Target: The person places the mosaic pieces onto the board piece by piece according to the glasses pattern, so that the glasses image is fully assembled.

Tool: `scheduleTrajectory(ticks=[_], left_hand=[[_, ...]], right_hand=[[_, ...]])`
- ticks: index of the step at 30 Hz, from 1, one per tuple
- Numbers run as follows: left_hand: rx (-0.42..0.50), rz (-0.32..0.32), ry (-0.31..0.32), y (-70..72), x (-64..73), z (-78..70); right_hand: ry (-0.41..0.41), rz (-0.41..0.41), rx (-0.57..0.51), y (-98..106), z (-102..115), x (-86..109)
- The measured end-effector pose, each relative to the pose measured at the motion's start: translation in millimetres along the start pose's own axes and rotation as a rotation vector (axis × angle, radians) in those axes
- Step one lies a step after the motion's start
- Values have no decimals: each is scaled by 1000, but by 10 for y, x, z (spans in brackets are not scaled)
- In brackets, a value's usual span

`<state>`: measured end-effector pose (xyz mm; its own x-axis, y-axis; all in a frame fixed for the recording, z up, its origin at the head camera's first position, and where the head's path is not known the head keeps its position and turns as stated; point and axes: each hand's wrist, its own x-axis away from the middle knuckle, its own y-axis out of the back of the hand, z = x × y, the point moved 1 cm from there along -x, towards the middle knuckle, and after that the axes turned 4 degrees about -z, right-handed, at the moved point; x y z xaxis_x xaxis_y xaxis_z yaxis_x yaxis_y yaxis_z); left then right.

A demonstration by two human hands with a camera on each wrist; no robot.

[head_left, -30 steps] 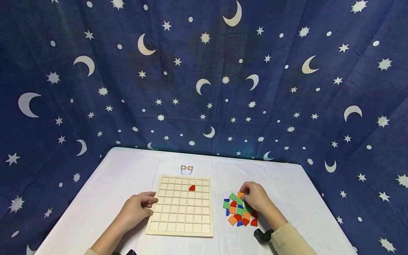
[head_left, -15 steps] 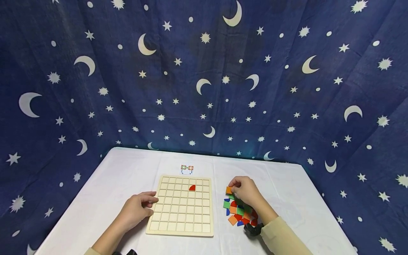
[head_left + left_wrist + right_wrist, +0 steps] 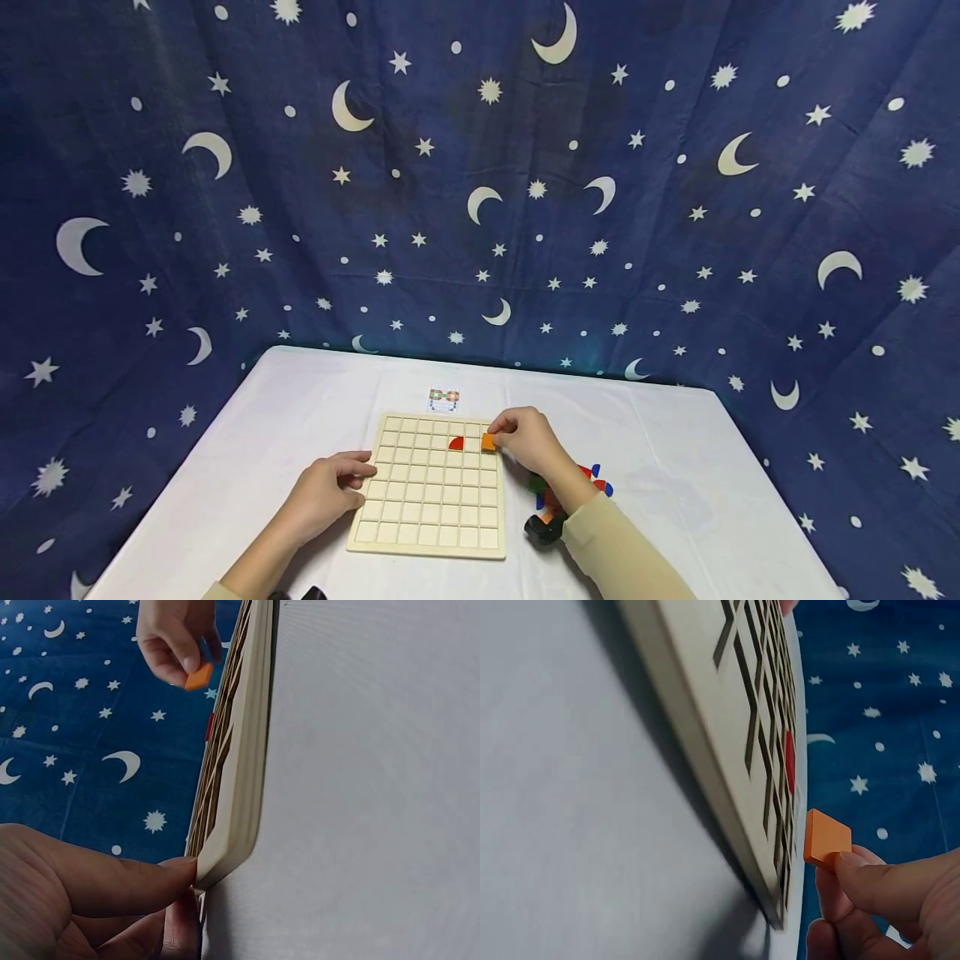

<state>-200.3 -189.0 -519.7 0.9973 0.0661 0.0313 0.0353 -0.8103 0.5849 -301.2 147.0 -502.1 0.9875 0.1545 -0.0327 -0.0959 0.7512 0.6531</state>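
My right hand (image 3: 527,439) pinches an orange square tile (image 3: 488,442) between thumb and fingers, over the right side of a pale wooden grid board (image 3: 429,551). In the right wrist view the orange tile (image 3: 828,838) is tilted and held by its lower edge. My left hand (image 3: 321,496) grips the board's left edge; in the left wrist view its thumb (image 3: 127,889) touches the board's corner. One red quarter-round tile (image 3: 457,443) lies in a cell of the board's second row from the back.
A small printed pattern card (image 3: 444,399) lies behind the board. To the right, a pile of red, blue, green and orange tiles (image 3: 600,486) is partly hidden under my right forearm. A starry blue curtain (image 3: 480,167) stands behind the white-covered table (image 3: 675,517).
My right hand has lifted the orange tile from the pile and carried it left to the board's right side. My left hand keeps its place at the board's edge.
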Motion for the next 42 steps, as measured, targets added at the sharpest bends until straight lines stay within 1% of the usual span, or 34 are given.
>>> scheduleTrajectory(ticks=[3, 6, 9, 11, 13, 17, 21, 27, 30, 34, 39, 42], left_hand=[[5, 5, 10, -17, 4, 1], [9, 10, 18, -25, 12, 5], [5, 2, 13, -24, 8, 7], [-5, -7, 5, -20, -1, 7], [-13, -10, 5, -17, -3, 10], [-20, -8, 12, -17, 0, 23], [-23, -3, 15, -19, -6, 25], [-35, 0, 3, -10, -1, 0], [-33, -3, -3, -10, 1, -1], [-22, -3, -8, -21, 6, -10], [-30, -1, -3, -21, 2, -16], [-40, -1, 2, -19, -9, -9]], right_hand=[[15, 3, 1, -108, 20, -31], [26, 3, 26, -195, 44, -49], [33, -9, 55, -254, 75, -74], [26, -15, 74, -276, 102, -89], [26, -12, 119, -296, 118, -101], [46, 2, 189, -319, 134, -100], [62, 14, 199, -322, 133, -88], [72, 20, 232, -316, 139, -64], [77, 17, 232, -255, 141, -33], [74, 2, 209, -88, 104, 57], [57, -24, 189, 156, -34, 184], [26, -41, 177, 291, -141, 264]])
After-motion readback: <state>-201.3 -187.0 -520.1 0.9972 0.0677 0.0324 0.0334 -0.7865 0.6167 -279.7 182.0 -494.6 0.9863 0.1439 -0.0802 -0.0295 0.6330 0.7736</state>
